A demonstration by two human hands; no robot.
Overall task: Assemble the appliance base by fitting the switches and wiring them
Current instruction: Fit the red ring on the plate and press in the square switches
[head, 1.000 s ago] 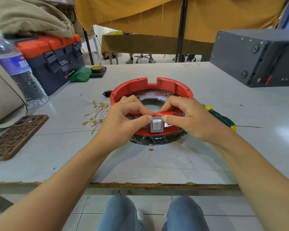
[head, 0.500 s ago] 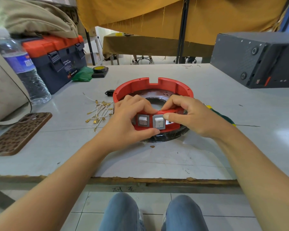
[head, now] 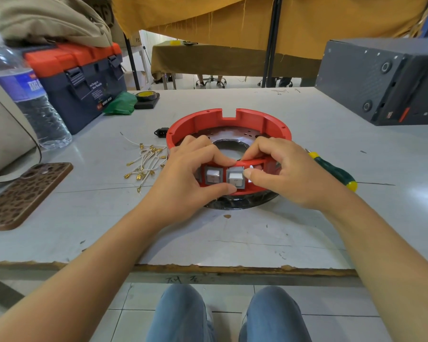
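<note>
A round red appliance base (head: 257,119) sits on a black ring in the middle of the table. Two grey rocker switches sit side by side in its near wall: the left switch (head: 213,176) and the right switch (head: 235,179). My left hand (head: 190,174) grips the near wall, fingers over the rim and thumb under the switches. My right hand (head: 287,174) holds the rim from the right, its thumb pressing the right switch's edge. A bundle of white wires with brass terminals (head: 146,164) lies left of the base.
A green-handled screwdriver (head: 336,172) lies right of the base. A black power socket (head: 161,132) sits at its far left. A phone (head: 22,193), water bottle (head: 32,102), toolbox (head: 79,77) and tape roll (head: 147,96) stand left; a dark computer case (head: 386,80) stands far right.
My left thumb has dropped from the switch face to below the switches, uncovering the left switch. The right thumb stays on the right switch. The base has barely moved.
</note>
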